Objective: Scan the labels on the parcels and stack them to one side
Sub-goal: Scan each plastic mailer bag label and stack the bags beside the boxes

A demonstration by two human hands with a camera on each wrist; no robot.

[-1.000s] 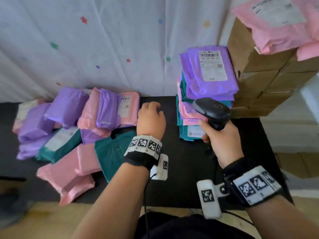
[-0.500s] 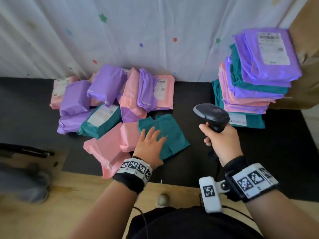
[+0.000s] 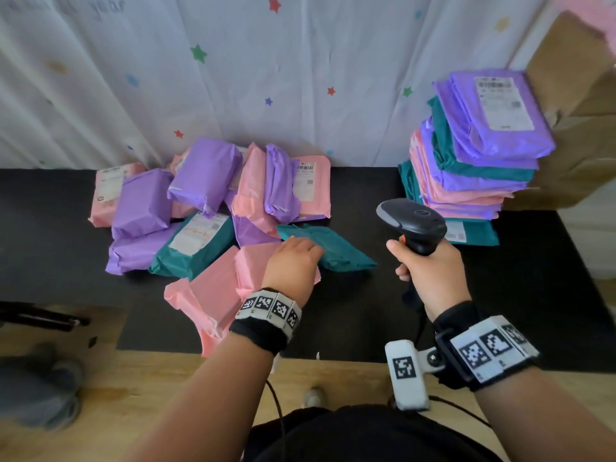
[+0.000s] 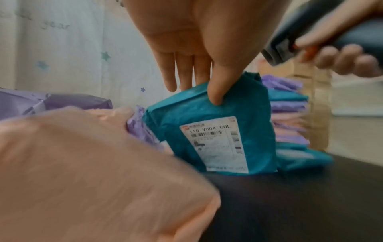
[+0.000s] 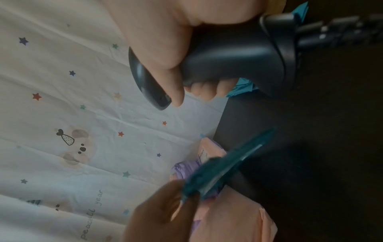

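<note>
A loose heap of purple, pink and teal parcels (image 3: 200, 208) lies on the black table mat (image 3: 366, 315). My left hand (image 3: 293, 261) pinches the near edge of a teal parcel (image 3: 340, 251) at the heap's right side. In the left wrist view the thumb (image 4: 215, 96) presses the teal parcel (image 4: 253, 131) on its label (image 4: 217, 144) side, fingers behind, and the parcel stands tilted up on the mat. My right hand (image 3: 430, 275) grips a black barcode scanner (image 3: 413, 221), held above the mat to the parcel's right. A tall stack of parcels (image 3: 473, 168) stands at the back right.
A white star-print sheet (image 3: 266, 78) hangs behind the table. Brown cardboard boxes (image 3: 573, 105) stand right of the stack. The scanner's cable (image 5: 331, 32) trails toward me. A wooden table edge (image 3: 166, 378) runs in front of the mat.
My left hand went from the middle of the mat left to the teal parcel, took hold of its edge and tipped it up. The scanner hand stayed about where it was.
</note>
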